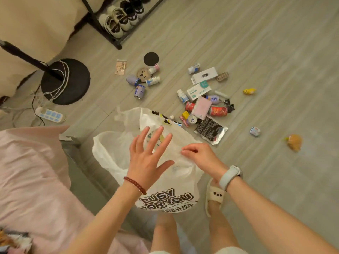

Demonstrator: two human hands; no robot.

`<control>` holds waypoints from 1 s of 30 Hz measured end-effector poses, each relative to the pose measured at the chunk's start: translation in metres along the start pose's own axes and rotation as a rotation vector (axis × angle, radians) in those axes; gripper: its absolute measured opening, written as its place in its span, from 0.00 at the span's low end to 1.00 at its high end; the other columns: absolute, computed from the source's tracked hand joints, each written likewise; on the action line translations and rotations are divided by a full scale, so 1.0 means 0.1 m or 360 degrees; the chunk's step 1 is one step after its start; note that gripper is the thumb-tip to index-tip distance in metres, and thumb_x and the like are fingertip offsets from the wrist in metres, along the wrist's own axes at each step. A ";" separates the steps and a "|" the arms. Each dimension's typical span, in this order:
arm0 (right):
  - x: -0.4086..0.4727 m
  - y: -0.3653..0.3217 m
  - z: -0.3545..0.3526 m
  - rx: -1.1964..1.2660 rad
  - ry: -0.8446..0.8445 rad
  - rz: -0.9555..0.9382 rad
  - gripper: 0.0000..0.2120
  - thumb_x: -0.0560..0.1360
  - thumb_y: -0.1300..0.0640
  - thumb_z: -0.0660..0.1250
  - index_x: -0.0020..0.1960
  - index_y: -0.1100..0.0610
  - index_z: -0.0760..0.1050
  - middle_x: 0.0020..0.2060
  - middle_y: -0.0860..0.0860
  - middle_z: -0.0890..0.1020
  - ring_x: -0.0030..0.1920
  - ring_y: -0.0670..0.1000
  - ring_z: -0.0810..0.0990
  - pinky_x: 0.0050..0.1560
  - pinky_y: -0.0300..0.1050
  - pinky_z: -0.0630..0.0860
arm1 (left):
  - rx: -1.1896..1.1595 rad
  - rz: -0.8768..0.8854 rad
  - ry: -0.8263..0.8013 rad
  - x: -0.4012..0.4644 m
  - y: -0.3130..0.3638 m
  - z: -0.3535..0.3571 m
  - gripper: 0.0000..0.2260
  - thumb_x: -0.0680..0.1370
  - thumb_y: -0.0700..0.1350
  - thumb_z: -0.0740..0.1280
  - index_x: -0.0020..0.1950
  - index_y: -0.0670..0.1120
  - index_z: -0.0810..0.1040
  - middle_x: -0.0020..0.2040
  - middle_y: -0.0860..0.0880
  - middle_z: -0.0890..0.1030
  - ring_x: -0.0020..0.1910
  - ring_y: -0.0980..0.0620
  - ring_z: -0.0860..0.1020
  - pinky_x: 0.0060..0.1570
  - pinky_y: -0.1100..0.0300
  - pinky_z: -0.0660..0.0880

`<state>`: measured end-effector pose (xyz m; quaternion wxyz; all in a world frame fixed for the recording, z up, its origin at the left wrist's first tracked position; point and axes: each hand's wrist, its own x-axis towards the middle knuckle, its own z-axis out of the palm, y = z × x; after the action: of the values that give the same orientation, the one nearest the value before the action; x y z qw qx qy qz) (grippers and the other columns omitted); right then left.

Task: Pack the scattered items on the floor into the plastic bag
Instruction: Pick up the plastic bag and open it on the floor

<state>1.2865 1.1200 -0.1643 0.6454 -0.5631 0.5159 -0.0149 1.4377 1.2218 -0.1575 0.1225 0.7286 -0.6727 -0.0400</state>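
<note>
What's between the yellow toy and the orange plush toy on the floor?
In the head view, a small blue-and-white box lies roughly between the yellow toy and the orange plush toy, a little to the left of the line; the rest is bare floor.

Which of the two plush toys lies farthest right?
The orange-brown plush toy; the smaller yellow plush toy lies farther up and left.

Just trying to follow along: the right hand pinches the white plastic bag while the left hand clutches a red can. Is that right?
Not quite. In the head view the left hand holds nothing; it hovers spread open over the white plastic bag. The right hand does pinch the bag. The red can lies on the floor.
</note>
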 end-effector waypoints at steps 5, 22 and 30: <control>-0.27 0.24 -1.04 0.0026 0.0149 -0.0057 0.07 0.72 0.63 0.68 0.49 0.64 0.80 0.42 0.53 0.81 0.43 0.47 0.76 0.43 0.31 0.71 | 0.0056 0.0374 -0.0269 0.73 0.79 0.26 0.16 0.70 0.60 0.59 0.48 0.53 0.80 0.52 0.54 0.83 0.63 0.47 0.72 0.64 0.43 0.56; -1.26 1.71 -2.49 -0.0633 0.1022 -0.0075 0.32 0.74 0.49 0.65 0.73 0.49 0.55 0.70 0.56 0.60 0.70 0.55 0.57 0.71 0.51 0.60 | -0.1509 -0.0181 -0.0916 1.08 2.71 0.66 0.10 0.77 0.45 0.59 0.35 0.51 0.70 0.29 0.53 0.66 0.26 0.62 0.67 0.29 0.73 0.64; -1.25 1.68 -2.58 -0.0886 0.1326 -0.0573 0.14 0.74 0.53 0.59 0.42 0.62 0.79 0.45 0.58 0.81 0.50 0.49 0.70 0.49 0.45 0.73 | -0.1435 -0.0393 -0.0846 0.96 2.48 0.55 0.12 0.78 0.42 0.61 0.34 0.47 0.71 0.30 0.50 0.67 0.26 0.62 0.66 0.27 0.72 0.64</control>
<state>0.9576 1.0732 -0.1646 0.1992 -0.7392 0.6081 -0.2102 1.1930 1.1038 -0.1432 0.2432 0.6422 -0.5059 -0.5220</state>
